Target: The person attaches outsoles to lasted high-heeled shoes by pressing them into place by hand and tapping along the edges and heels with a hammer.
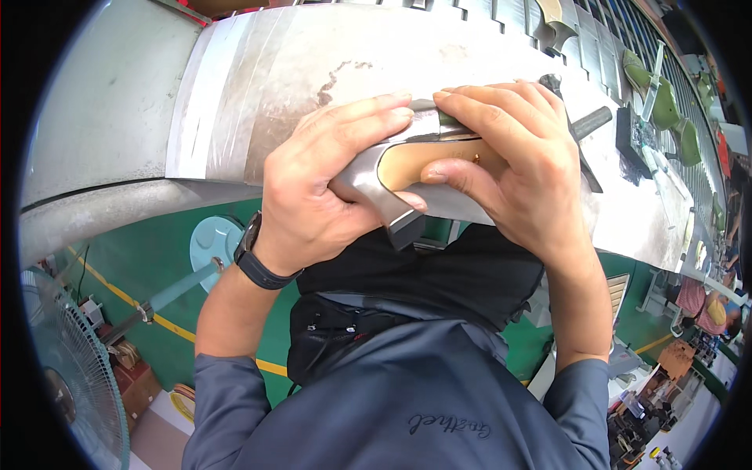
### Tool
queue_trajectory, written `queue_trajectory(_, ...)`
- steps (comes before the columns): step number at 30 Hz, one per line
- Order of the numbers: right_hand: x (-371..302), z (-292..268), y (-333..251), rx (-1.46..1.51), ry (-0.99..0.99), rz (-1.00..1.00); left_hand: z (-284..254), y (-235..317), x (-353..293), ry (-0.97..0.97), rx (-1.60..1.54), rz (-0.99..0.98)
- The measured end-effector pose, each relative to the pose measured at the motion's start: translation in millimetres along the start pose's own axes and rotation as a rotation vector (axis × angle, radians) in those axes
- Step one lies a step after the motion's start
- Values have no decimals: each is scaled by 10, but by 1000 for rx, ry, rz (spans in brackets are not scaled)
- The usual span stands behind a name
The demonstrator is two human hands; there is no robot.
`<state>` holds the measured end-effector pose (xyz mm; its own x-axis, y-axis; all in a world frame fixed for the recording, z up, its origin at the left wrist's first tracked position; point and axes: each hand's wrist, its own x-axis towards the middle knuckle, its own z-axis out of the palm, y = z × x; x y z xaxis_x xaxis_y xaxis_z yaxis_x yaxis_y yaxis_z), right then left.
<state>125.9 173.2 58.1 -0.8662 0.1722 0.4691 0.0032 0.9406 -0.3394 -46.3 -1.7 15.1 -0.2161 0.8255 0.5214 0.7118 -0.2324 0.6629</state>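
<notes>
A metallic grey heeled shoe (365,182) with a tan insole lies on its side over the near edge of the worktable, its dark heel pointing toward me. My left hand (313,176) is wrapped round the heel end, with the thumb tip showing by the insole and the fingers over the far side. Gripping the front part, my right hand (517,149) has its thumb on the insole and its fingers across the upper. The toe is hidden under the right hand. Beyond that hand lies a hammer (591,124), partly covered.
The pale worktable (274,70) bears a black box (634,142) at the right. Green shoes (664,106) and a grey shoe (554,33) sit along the slatted conveyor rack (603,66). A standing fan (70,376) is at the lower left, its light blue base (213,244) on the green floor.
</notes>
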Motion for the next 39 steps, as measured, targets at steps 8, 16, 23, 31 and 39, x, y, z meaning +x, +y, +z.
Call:
queue_trajectory(8,-70,-97,14,-54,-57,82,194,-2,-128,78,106,77)
queue_trajectory(16,-30,-182,46,34,-133,140,283,-21,-181,122,187,132)
queue_trajectory(23,131,-299,-58,110,-287,273,317,-17,-214,141,195,148)
queue_trajectory(31,251,-321,-119,100,-372,380,345,12,-219,181,203,151)
queue_trajectory(39,369,-255,-85,83,-449,292,422,-14,-256,217,200,173)
